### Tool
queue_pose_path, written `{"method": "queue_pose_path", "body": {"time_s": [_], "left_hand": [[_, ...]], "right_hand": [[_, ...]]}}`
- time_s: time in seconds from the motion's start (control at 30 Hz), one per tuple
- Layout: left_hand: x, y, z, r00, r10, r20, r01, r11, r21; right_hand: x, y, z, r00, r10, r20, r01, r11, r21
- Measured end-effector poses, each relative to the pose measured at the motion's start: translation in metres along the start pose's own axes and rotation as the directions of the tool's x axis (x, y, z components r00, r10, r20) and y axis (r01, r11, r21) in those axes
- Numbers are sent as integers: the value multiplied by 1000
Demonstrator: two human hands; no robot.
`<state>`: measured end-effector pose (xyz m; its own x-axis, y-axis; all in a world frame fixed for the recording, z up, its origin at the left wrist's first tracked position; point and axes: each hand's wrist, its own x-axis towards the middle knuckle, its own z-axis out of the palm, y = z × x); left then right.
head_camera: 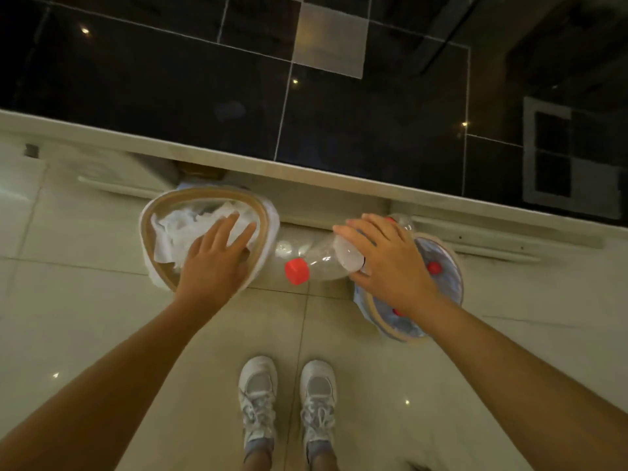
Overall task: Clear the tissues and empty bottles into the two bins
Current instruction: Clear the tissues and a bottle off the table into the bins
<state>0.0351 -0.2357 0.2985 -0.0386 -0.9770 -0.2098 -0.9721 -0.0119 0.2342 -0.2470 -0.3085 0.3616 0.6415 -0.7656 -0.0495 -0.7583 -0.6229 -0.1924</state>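
Tissues [190, 229] fill my left bin [204, 195]; left hand [217, 256] released. My right hand [390, 263] grasps a clear bottle [323, 260] beside the bottle bin [452, 273].

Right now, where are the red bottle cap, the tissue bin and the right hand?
red bottle cap [297, 271], head view, on the cap's side.
tissue bin [204, 193], head view, on its far rim.
right hand [390, 263], head view, on the back of the hand.

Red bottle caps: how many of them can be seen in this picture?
3. One red cap is on the clear bottle held by the right hand. Two are inside the right bin: one past the hand, one beside the wrist. More may be hidden.
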Motion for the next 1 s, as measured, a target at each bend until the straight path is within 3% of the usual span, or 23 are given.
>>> {"method": "queue_pose_path", "body": {"time_s": [0.13, 0.27, 0.4, 0.57, 0.63, 0.73, 0.83, 0.93, 1.0], "left_hand": [[0, 24, 11, 986, 131, 103, -139, 987, 83], [5, 47, 22, 965, 207, 159, -223, 971, 91], [10, 66, 30, 954, 246, 171, -263, 961, 84], [20, 78, 40, 942, 287, 174, -305, 948, 93], [23, 81, 40, 939, 291, 184, -311, 946, 93], [26, 86, 39, 938, 293, 183, -314, 944, 98], [29, 90, 37, 938, 297, 177, -319, 942, 107], [29, 93, 33, 937, 294, 187, -318, 941, 116], [28, 96, 30, 939, 282, 196, -308, 944, 120]], "right_hand": [[-50, 22, 20, 958, 275, 75, -285, 916, 281], [-78, 37, 38, 771, 621, 144, -570, 571, 591], [-83, 42, 45, 542, 821, 182, -598, 224, 769], [-88, 49, 60, 307, 887, 345, -625, -86, 776], [-90, 52, 63, 248, 881, 403, -634, -167, 755], [-96, 57, 68, 212, 855, 472, -669, -225, 708], [-102, 61, 68, 222, 835, 504, -689, -232, 687], [-104, 61, 62, 261, 830, 493, -709, -182, 682], [-105, 58, 57, 331, 827, 455, -728, -83, 680]]}}
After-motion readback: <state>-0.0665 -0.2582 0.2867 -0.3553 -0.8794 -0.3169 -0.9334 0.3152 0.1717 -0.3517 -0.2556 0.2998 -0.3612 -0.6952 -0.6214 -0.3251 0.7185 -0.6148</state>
